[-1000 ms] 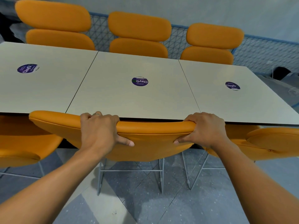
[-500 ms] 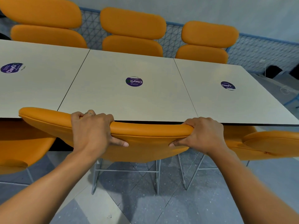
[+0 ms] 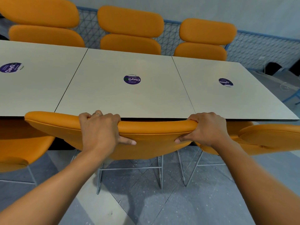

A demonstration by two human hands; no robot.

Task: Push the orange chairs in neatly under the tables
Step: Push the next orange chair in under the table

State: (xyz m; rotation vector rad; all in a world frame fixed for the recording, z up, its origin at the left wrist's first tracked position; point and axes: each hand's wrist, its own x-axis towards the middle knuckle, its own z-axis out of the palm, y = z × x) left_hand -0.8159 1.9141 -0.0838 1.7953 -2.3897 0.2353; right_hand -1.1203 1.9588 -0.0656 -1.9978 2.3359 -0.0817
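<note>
Pushing orange chair [image 3: 154,137] under table [image 3: 129,101].
With left hand [image 3: 99,129], right hand [image 3: 207,129] clamped on its top (fingers [image 3: 112,117] curled over), push evenly, straight.

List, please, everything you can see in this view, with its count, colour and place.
Tables: three, pale grey, side by side across the middle.
Stickers: three, purple, one on each tabletop.
Near chairs: three, orange, at the tables' near edge; middle chair, one left, one right.
Far chairs: three, orange, behind the tables.
Mesh railing: one, blue, behind the far chairs.
Floor: grey, speckled, below.
Ring: one, silver, on the left hand.
Hands: two; left hand and right hand grip the middle chair's back.
</note>
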